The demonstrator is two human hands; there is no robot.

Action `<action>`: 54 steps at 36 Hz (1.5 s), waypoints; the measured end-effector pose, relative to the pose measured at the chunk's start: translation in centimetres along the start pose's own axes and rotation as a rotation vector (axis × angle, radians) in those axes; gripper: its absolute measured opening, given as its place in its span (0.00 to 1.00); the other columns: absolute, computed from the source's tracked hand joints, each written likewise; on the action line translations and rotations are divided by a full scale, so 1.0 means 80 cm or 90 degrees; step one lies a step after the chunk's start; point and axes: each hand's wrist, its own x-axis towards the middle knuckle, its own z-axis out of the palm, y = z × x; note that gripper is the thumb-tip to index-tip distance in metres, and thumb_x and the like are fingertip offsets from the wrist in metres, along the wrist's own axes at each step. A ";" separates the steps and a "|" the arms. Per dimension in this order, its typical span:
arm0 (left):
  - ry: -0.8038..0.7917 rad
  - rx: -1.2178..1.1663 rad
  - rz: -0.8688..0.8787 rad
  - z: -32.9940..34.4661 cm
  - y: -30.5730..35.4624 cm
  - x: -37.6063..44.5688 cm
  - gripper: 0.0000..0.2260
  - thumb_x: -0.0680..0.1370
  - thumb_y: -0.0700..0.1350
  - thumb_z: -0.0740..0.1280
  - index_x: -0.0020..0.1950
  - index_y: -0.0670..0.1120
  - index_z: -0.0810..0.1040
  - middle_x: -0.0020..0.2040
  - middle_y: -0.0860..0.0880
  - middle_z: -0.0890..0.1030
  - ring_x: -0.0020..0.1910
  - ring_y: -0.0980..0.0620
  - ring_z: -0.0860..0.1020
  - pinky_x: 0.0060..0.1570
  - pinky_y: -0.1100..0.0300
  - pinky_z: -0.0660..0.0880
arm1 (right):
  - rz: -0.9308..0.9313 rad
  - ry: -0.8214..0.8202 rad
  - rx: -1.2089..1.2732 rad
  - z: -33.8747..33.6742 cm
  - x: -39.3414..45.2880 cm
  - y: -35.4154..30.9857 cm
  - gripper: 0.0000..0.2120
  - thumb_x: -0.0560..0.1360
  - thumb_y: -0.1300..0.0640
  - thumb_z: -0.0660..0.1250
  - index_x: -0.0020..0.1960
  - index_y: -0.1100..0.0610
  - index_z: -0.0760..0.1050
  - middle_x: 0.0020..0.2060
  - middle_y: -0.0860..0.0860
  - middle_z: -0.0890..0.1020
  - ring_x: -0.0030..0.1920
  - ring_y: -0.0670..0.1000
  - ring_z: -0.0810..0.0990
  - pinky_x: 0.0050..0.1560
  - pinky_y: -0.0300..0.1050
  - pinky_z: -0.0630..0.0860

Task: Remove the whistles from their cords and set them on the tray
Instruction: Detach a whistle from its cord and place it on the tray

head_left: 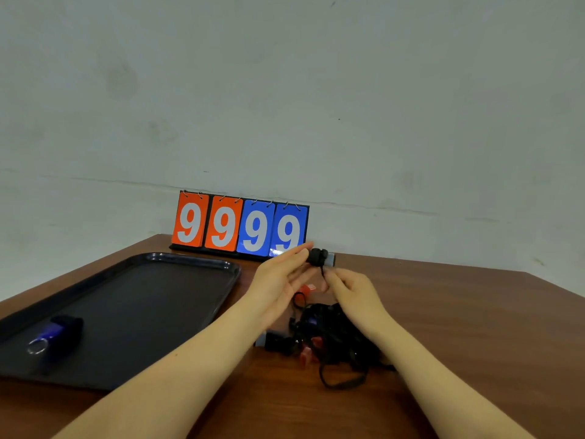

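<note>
My left hand (280, 277) pinches a black whistle (319, 257) held up above the table. Just below it, my right hand (351, 291) grips the black cord (322, 273) that hangs from that whistle. Under both hands lies a tangled pile of black cords (335, 337) with red whistles (307, 354) and a blue one (311, 320) among them. A black tray (177, 299) sits on the left of the table. A blue whistle with a metal ring (50, 335) lies in the tray's near left part.
A flip scoreboard (240, 226) reading 9 9 9 9, two orange and two blue cards, stands at the table's far edge against a pale wall. The brown wooden table (474, 327) extends to the right of the pile.
</note>
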 end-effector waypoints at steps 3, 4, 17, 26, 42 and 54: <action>0.052 0.056 0.038 -0.005 -0.003 0.004 0.10 0.78 0.36 0.65 0.58 0.42 0.80 0.57 0.42 0.82 0.55 0.49 0.82 0.50 0.59 0.80 | -0.039 -0.039 -0.075 0.007 -0.001 0.002 0.17 0.81 0.52 0.58 0.37 0.51 0.79 0.34 0.44 0.82 0.38 0.40 0.78 0.42 0.32 0.70; 0.064 0.085 0.049 -0.006 -0.003 0.005 0.10 0.78 0.37 0.66 0.57 0.43 0.80 0.56 0.42 0.82 0.54 0.50 0.82 0.50 0.60 0.80 | -0.053 -0.050 -0.098 0.008 -0.001 0.002 0.16 0.81 0.52 0.58 0.39 0.52 0.79 0.36 0.45 0.82 0.40 0.40 0.78 0.43 0.32 0.70; 0.115 0.563 0.154 -0.026 -0.011 0.015 0.11 0.77 0.43 0.68 0.60 0.49 0.80 0.59 0.50 0.79 0.62 0.53 0.74 0.51 0.64 0.76 | -0.115 -0.047 -0.125 0.006 -0.005 -0.008 0.10 0.80 0.50 0.60 0.44 0.50 0.78 0.39 0.44 0.82 0.42 0.42 0.78 0.44 0.39 0.74; -0.044 0.643 0.118 -0.004 -0.005 0.002 0.10 0.78 0.45 0.67 0.53 0.60 0.78 0.50 0.59 0.80 0.48 0.66 0.77 0.52 0.67 0.75 | -0.004 0.090 0.050 -0.013 0.001 0.003 0.12 0.80 0.53 0.62 0.42 0.53 0.80 0.35 0.46 0.82 0.38 0.39 0.78 0.38 0.28 0.70; -0.057 0.150 -0.027 0.008 -0.003 -0.009 0.08 0.78 0.37 0.64 0.54 0.43 0.81 0.48 0.48 0.86 0.50 0.53 0.83 0.50 0.61 0.80 | 0.099 0.084 0.205 -0.010 0.008 0.005 0.20 0.81 0.52 0.60 0.33 0.60 0.69 0.21 0.47 0.66 0.24 0.46 0.63 0.29 0.38 0.62; 0.028 0.051 0.014 -0.009 -0.004 0.008 0.10 0.79 0.36 0.64 0.58 0.41 0.80 0.55 0.42 0.83 0.55 0.49 0.82 0.52 0.59 0.80 | 0.014 -0.113 -0.120 0.002 -0.005 -0.001 0.19 0.82 0.50 0.56 0.34 0.52 0.70 0.31 0.47 0.77 0.33 0.44 0.74 0.38 0.40 0.69</action>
